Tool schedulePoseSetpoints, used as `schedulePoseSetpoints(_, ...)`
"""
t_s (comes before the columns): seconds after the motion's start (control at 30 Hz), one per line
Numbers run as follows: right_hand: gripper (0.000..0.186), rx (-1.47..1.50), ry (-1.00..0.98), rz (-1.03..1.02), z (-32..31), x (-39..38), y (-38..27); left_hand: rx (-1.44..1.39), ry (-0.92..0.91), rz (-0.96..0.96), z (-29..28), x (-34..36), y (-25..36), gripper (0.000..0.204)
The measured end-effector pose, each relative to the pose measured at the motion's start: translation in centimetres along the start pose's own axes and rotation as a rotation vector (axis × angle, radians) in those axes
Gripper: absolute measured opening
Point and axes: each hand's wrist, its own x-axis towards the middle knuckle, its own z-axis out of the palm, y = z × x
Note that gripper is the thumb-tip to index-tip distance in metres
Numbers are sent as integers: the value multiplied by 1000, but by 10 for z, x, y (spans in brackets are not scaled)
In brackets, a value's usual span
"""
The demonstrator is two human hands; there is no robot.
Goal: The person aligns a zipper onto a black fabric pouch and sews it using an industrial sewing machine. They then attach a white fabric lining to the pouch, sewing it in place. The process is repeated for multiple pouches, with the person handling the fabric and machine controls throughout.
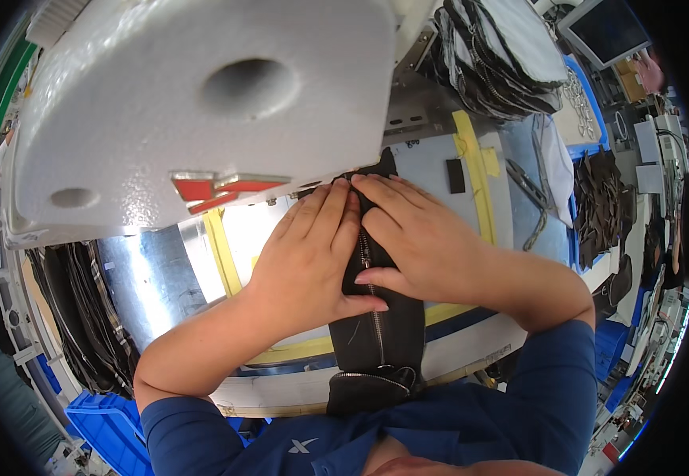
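Note:
A long black fabric piece with a metal zipper [374,325] runs from under the white sewing machine head [305,151] toward my body. My left hand [308,250] lies flat on its left side, fingers stretched forward and thumb across the zipper. On the other side my right hand [424,242] presses down, its fingers extended, the index finger somewhat bent and the thumb by the zipper. Both sets of fingertips meet close to the machine head, which hides the needle area. At the near end hangs a folded black part with a curved zipper [368,389], against my shirt.
Yellow tape strips [471,174] mark the work surface. Tweezers or snips [527,182] lie at the right. Stacked black zippered pieces [503,55] stand at the back right, more dark pieces [82,309] at the left. Blue bins [110,432] sit on both sides.

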Motion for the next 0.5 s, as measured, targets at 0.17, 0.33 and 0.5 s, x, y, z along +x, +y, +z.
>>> schedulePoseSetpoints(0.17,76,-7,-9,3,3,-1,0,-22,20,-5,1,-2,0,119)
schedulePoseSetpoints(0.33,75,-3,-6,3,2,-1,0,-30,26,2,2,-2,-2,120)
schedulePoseSetpoints(0.5,56,132,33,45,-7,-5,9,-20,14,7,1,-2,-3,119)
